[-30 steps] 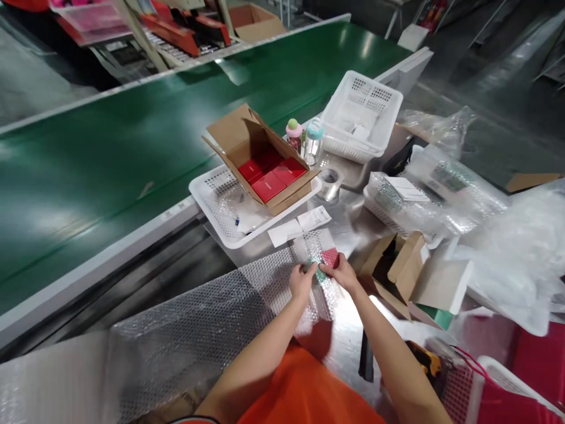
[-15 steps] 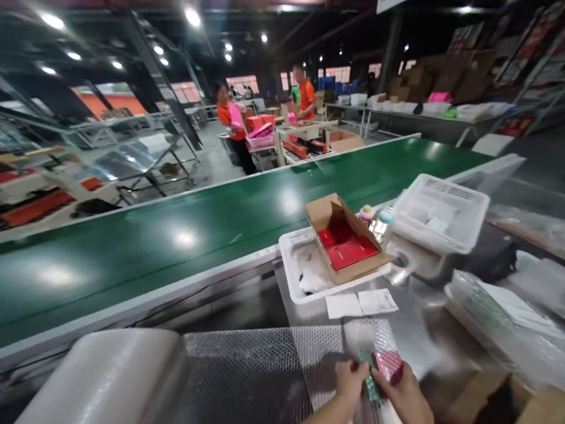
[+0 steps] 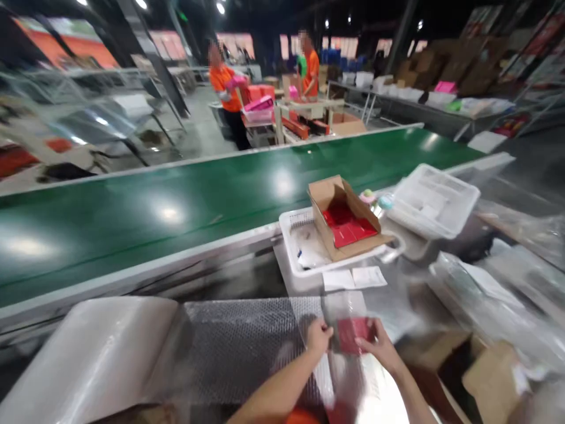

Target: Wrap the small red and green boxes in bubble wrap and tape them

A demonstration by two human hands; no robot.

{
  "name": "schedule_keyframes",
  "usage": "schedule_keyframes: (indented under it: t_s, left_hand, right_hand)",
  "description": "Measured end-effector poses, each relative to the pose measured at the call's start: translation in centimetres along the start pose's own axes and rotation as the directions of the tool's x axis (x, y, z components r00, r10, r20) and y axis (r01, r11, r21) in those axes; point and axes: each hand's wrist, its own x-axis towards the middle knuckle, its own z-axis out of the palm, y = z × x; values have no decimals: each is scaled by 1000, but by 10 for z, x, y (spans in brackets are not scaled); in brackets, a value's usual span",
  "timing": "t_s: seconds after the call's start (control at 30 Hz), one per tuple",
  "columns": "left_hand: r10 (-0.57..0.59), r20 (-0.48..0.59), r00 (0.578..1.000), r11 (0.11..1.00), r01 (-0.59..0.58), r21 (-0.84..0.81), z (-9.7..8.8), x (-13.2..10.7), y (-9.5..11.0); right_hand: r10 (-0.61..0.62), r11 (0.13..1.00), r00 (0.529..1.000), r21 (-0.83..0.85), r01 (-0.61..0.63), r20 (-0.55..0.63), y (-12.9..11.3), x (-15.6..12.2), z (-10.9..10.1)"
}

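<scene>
My right hand (image 3: 380, 344) grips a small red box (image 3: 352, 334) by its right side. Clear bubble wrap seems to cover the box, though motion blurs it. To its left, my left hand (image 3: 318, 337) is closed in a pinch, at the right end of the bubble wrap sheet (image 3: 247, 335). What its fingers hold is too small to make out. That sheet runs leftward to a large bubble wrap roll (image 3: 101, 353).
Beyond the hands, an open carton (image 3: 324, 221) of red boxes rests on a white basket (image 3: 293, 259). Two paper slips (image 3: 368, 276) lie before it. A green conveyor belt (image 3: 229, 206) crosses behind. Plastic packaging (image 3: 472, 288) and an open cardboard box (image 3: 424, 359) are at right.
My hands have moved apart; the left one shifted leftward off the wrapped item. The green piece between them no longer shows. My right hand keeps the red box, and the camera has tilted down.
</scene>
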Motion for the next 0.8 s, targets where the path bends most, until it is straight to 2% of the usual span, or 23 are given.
schedule_keyframes:
  t_s: [0.07, 0.2, 0.27, 0.33, 0.4, 0.47, 0.53, 0.63, 0.73, 0.8]
  left_hand:
    - [-48, 26, 999, 999, 48, -16, -17, 7, -5]
    - [-146, 93, 985, 979, 157, -129, -56, 15, -22]
    - [-131, 124, 984, 962, 156, -225, -79, 10, -28]
    - [-75, 177, 981, 928, 134, -348, -98, 2, -31]
    - [-25, 225, 974, 898, 121, -423, -110, -4, -30]
    - [-35, 254, 967, 898, 142, -416, -115, -6, -28]
    - [-72, 294, 953, 891, 194, -411, -111, -5, -26]
    - [-71, 308, 949, 862, 214, -460, -91, -4, -22]
    - [-40, 230, 972, 857, 152, -493, -55, -4, -17]
    - [-51, 314, 948, 860, 201, -470, -26, -1, -14]
  right_hand:
    - [-2, 993, 997, -116, -8, -83, -13, -2, 32]
    - [16, 931, 969, -350, -105, -246, -28, -9, 92]
    - [4, 851, 966, -506, -138, -258, -38, -17, 121]
    - [8, 727, 970, -665, -174, -245, -49, -25, 150]
    - [31, 608, 973, -769, -199, -227, -60, -30, 175]
    - [55, 550, 979, -813, -192, -194, -67, -32, 192]
    - [78, 548, 982, -815, -187, -173, -71, -31, 194]
    - [149, 555, 959, -782, -283, -241, -71, -25, 175]
    - [203, 502, 924, -776, -381, -323, -64, -18, 145]
    - [187, 448, 918, -801, -398, -351, -54, -12, 125]
